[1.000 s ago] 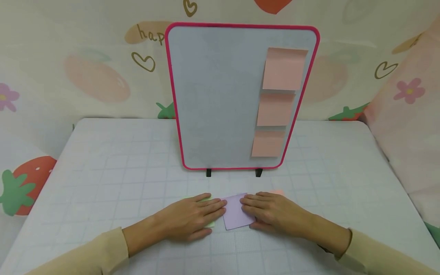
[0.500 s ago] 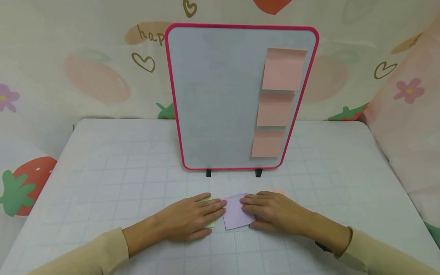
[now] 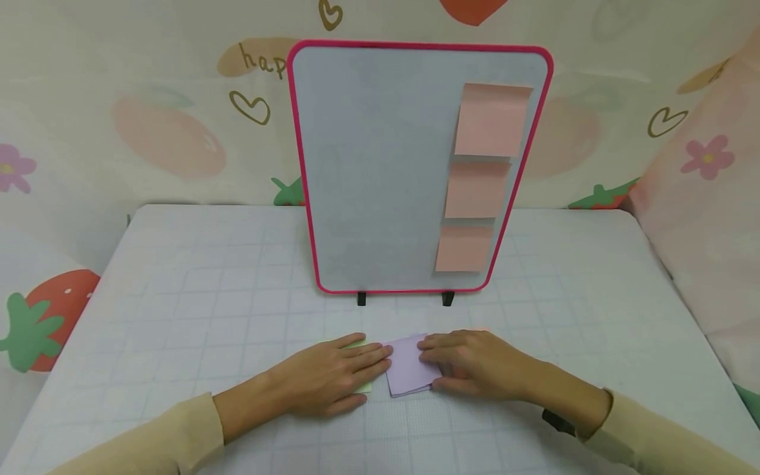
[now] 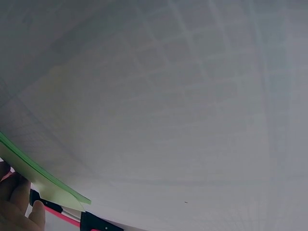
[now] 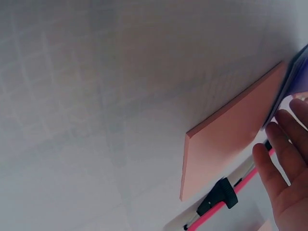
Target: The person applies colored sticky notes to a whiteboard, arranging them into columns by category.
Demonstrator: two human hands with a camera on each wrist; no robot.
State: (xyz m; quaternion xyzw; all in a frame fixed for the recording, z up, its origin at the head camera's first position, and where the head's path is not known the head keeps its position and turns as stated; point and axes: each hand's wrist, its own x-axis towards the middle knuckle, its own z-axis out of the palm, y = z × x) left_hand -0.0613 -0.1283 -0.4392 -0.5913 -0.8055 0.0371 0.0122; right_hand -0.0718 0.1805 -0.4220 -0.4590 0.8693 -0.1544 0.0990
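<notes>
My left hand (image 3: 332, 376) rests with fairly straight fingers over a green sticky note pad (image 3: 367, 384), its fingertips reaching the left edge of a purple sticky note pad (image 3: 410, 369). The pad's lower edge shows a thin split, its top sheet slightly raised. My right hand (image 3: 475, 366) holds that sheet's right side, fingertips on top and thumb at the lower right corner. A pink sticky note pad (image 5: 231, 139) lies beside the purple one, mostly hidden by the right hand in the head view. The left wrist view catches the green pad's edge (image 4: 43, 175).
Behind the hands, a pink-framed whiteboard (image 3: 374, 171) stands on black feet (image 3: 361, 299). Three pink sticky notes, upper (image 3: 493, 120), middle (image 3: 477, 190) and lower (image 3: 464, 248), hang down its right side. A white grid-patterned cloth (image 3: 196, 284) covers the table.
My right hand has arched a little and shifted slightly, and the purple pad's lower edge has parted, its top sheet lifting near the thumb. The left hand stays still.
</notes>
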